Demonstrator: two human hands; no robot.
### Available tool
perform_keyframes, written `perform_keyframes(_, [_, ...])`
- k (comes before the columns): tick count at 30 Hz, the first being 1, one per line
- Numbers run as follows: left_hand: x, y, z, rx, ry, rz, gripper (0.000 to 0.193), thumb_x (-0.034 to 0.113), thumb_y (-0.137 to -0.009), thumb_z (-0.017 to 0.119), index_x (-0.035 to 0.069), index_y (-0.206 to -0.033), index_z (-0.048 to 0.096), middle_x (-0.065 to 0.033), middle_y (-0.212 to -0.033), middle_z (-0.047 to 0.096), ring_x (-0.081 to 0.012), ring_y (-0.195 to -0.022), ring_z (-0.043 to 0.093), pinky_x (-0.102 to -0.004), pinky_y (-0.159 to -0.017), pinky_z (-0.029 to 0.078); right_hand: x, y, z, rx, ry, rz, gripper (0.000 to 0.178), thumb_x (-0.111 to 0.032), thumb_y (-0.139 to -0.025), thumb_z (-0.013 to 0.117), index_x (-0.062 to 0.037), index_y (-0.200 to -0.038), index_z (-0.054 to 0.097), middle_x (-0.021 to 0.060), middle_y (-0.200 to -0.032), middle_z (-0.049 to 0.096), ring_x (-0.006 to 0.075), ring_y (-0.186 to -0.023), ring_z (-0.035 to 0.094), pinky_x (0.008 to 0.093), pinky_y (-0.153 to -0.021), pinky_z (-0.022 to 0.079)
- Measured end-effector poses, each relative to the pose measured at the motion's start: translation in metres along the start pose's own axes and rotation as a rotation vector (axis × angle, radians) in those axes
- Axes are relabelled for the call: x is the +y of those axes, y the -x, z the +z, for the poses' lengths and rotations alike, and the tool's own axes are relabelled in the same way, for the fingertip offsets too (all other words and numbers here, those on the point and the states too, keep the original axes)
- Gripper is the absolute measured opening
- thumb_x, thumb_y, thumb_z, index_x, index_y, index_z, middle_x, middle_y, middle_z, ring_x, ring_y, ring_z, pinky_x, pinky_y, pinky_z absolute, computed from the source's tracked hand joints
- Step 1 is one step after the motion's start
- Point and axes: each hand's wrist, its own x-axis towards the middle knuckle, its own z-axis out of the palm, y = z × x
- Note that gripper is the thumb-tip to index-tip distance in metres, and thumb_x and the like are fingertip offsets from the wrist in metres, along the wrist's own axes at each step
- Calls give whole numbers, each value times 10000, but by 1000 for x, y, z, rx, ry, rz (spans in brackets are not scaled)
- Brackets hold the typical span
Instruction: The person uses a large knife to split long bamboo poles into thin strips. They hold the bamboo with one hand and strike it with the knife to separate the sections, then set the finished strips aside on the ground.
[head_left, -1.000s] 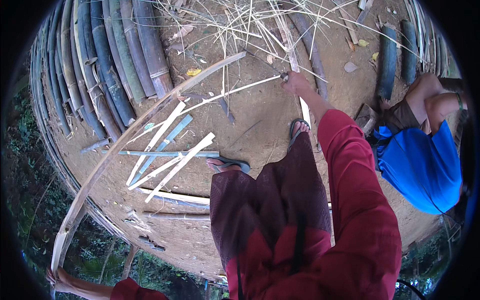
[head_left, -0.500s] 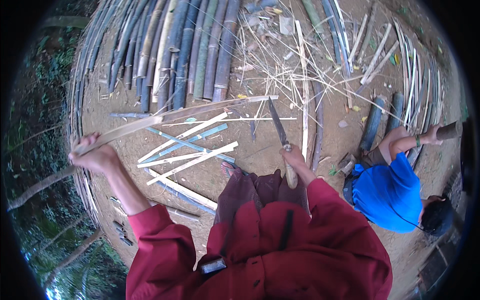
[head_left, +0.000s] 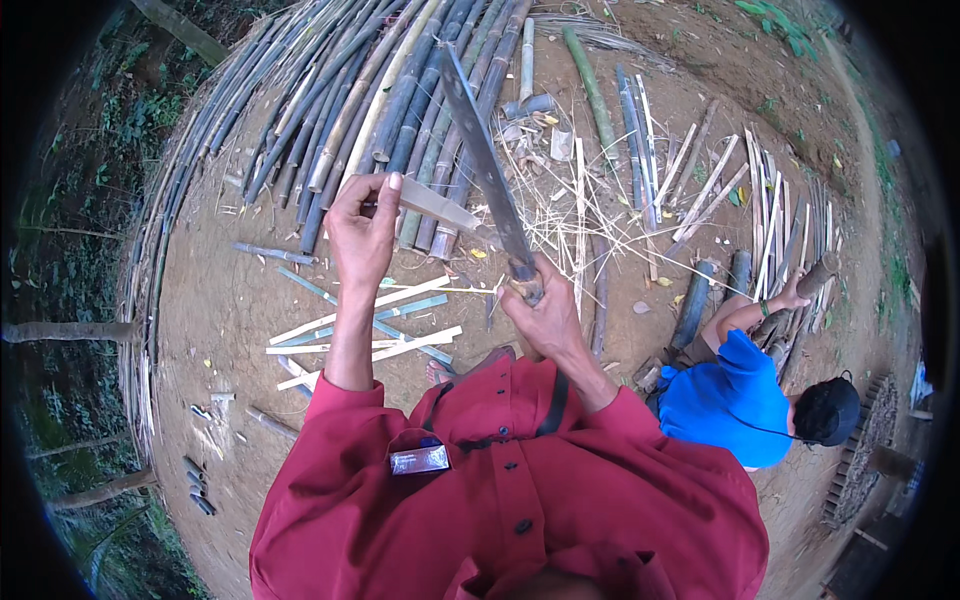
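My left hand (head_left: 362,240), raised left of centre, pinches a pale split bamboo strip (head_left: 437,207) between thumb and fingers. The strip slants down to the right, and its far end meets or passes behind the blade of a machete (head_left: 490,165); whether they touch I cannot tell. Wrapped round the machete's handle is my right hand (head_left: 555,318), in front of my chest. The long dark blade points up and slightly left. Below my hands, several pale and bluish-green bamboo strips (head_left: 360,318) lie crossed on the ground.
Long dark bamboo poles (head_left: 400,100) are piled at the far left. Thin bamboo shavings (head_left: 570,210) litter the dirt ahead. At the right, a person in a blue shirt (head_left: 725,405) holds a thick bamboo piece (head_left: 818,273). More split strips (head_left: 775,205) lie beyond them.
My left hand has swung in from the far left toward the middle, bringing the bamboo strip with it. My right hand has lifted the machete, its blade now reaching higher and nearer.
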Motion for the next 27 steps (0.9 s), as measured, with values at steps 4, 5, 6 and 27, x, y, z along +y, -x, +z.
perform_keyframes(4, [26,13,3,-26,-37,-23,206,169,-870,628,-33,-834,646,-44,-725,605,-85,-629,558,-235,-573,443,-33,7,6,-33,-19,-91,350,-214,-730,619,24,-978,553,181,-738,596,274,-654,615,364,-628,466])
perform_keyframes(5, [27,15,3,-39,-1,-56,208,170,-872,627,-34,-834,644,-45,-723,605,-84,-630,560,-234,-573,445,-36,7,9,-17,-29,-142,352,-212,-729,619,24,-981,554,190,-748,600,281,-662,622,366,-628,469])
perform_keyframes(6, [28,17,5,-55,37,-91,210,170,-873,625,-35,-834,641,-45,-722,604,-84,-630,563,-233,-574,446,-38,8,12,1,-39,-190,354,-210,-728,619,25,-985,554,198,-757,604,288,-670,630,369,-627,472])
perform_keyframes(27, [33,22,20,14,63,-24,123,63,-873,562,-37,-819,609,-42,-677,590,-75,-580,555,-227,-530,429,-52,3,11,-84,104,-126,373,-201,-724,639,32,-999,544,191,-668,590,311,-570,617,384,-560,462])
